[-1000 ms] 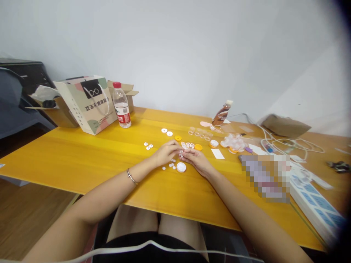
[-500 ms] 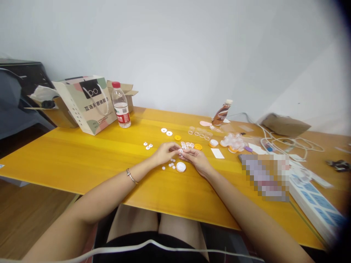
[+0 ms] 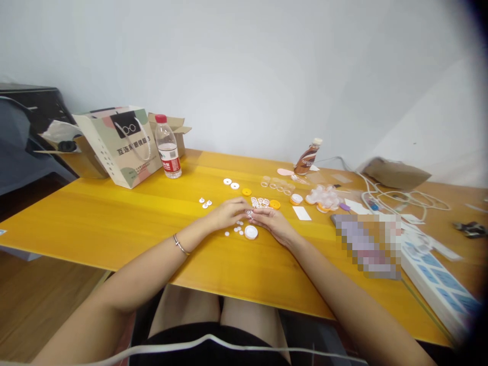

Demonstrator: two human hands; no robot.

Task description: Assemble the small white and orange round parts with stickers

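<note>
Between the fingertips of my left hand (image 3: 230, 212) and my right hand (image 3: 271, 222) is a small white part with holes (image 3: 249, 214); both hands are closed on it, just above the table. Similar white perforated pieces (image 3: 261, 202) lie right behind my fingers. A round white cap (image 3: 251, 232) sits in front of my hands, with several small white discs (image 3: 238, 229) to its left. Further left are several small white pegged pieces (image 3: 206, 204). Two white discs (image 3: 231, 183) and yellow round parts (image 3: 246, 192) lie behind.
On the left stand a paper bag (image 3: 131, 147) and a water bottle (image 3: 168, 152). To the right are clear rings (image 3: 278, 184), a white card (image 3: 302, 213), a brown drink bottle (image 3: 307, 157), plastic pieces (image 3: 324, 197), a power strip (image 3: 438, 279) and loose white cables (image 3: 392, 190).
Both hands stay together around the white perforated part; the fingers have shifted slightly and the part appears turned a little. The objects on the table have not moved.
</note>
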